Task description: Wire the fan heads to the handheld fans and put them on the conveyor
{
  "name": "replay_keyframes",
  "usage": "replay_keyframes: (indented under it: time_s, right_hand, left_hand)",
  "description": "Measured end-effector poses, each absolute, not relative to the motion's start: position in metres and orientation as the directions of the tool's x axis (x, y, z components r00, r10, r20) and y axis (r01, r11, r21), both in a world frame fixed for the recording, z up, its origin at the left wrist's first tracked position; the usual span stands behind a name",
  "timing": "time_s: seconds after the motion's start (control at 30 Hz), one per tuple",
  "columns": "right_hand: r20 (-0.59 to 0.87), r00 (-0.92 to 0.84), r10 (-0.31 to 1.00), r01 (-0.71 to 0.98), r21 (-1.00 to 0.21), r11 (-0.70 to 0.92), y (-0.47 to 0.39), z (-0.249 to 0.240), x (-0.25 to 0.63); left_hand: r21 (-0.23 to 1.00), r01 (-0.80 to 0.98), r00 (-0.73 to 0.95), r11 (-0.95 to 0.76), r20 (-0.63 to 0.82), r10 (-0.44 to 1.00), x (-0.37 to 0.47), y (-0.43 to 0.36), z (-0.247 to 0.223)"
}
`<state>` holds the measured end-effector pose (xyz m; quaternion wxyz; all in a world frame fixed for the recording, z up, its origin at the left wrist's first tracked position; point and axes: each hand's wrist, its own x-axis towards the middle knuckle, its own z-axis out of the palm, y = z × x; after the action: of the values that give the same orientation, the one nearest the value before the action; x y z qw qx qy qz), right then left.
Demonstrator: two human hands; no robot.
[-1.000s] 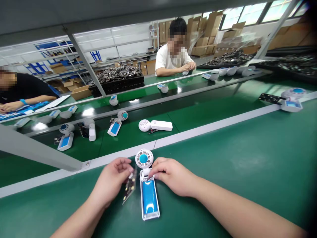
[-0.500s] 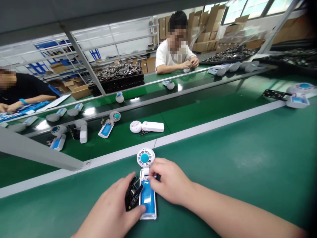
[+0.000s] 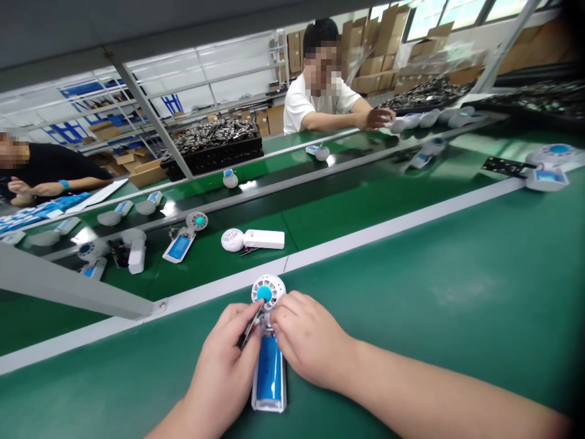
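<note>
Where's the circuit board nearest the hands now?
In the head view, left of and below centre: the circuit board is in the left hand, just below the white fan head.

Bright daylight fills the windows point(image 3: 432, 23) high up to my right, close by a tall heap of cardboard boxes point(image 3: 390, 33), while a pale wall point(image 3: 242, 52) runs behind long metal shelving point(image 3: 219, 80). Nearer, a dark grey panel point(image 3: 137, 27) hangs overhead with a slanting grey post point(image 3: 153, 117) under it, and light glints off the green lanes point(image 3: 338, 210) beyond the smooth green worktop point(image 3: 434, 305).
</note>
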<state>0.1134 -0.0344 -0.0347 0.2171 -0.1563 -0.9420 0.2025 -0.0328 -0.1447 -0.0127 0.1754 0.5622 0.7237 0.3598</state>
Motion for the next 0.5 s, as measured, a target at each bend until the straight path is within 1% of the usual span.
replay_keyframes:
  time_s: [0.07, 0.13, 0.2, 0.27, 0.33, 0.4, 0.5]
  right_hand:
    - [0.319, -0.857, 0.404, 0.231, -0.464, 0.855, -0.036, -0.034, 0.113]
    - [0.283, -0.855, 0.434, 0.257, -0.496, 0.829, -0.037, -0.033, 0.113]
    - [0.251, -0.852, 0.459, 0.27, -0.541, 0.796, -0.037, -0.031, 0.114]
    - [0.232, -0.851, 0.472, 0.268, -0.581, 0.769, -0.036, -0.029, 0.115]
    - [0.221, -0.852, 0.475, 0.26, -0.609, 0.749, -0.036, -0.027, 0.116]
    - [0.216, -0.849, 0.482, 0.251, -0.637, 0.729, -0.035, -0.027, 0.117]
    - [0.231, -0.847, 0.478, 0.224, -0.661, 0.716, -0.034, -0.028, 0.116]
  left_hand:
    - [0.687, 0.724, -0.29, 0.066, 0.217, 0.932, -0.033, -0.144, -0.016]
    - [0.691, 0.722, -0.266, 0.037, 0.229, 0.936, -0.032, -0.144, -0.02]
    - [0.733, 0.679, -0.275, 0.045, 0.197, 0.941, -0.03, -0.144, -0.024]
    - [0.788, 0.611, -0.341, 0.078, 0.173, 0.924, -0.029, -0.144, -0.029]
    - [0.816, 0.571, -0.398, 0.091, 0.178, 0.9, -0.029, -0.143, -0.032]
    - [0.806, 0.587, -0.393, 0.079, 0.198, 0.898, -0.03, -0.142, -0.034]
    - [0.76, 0.646, -0.34, 0.068, 0.207, 0.918, -0.033, -0.142, -0.035]
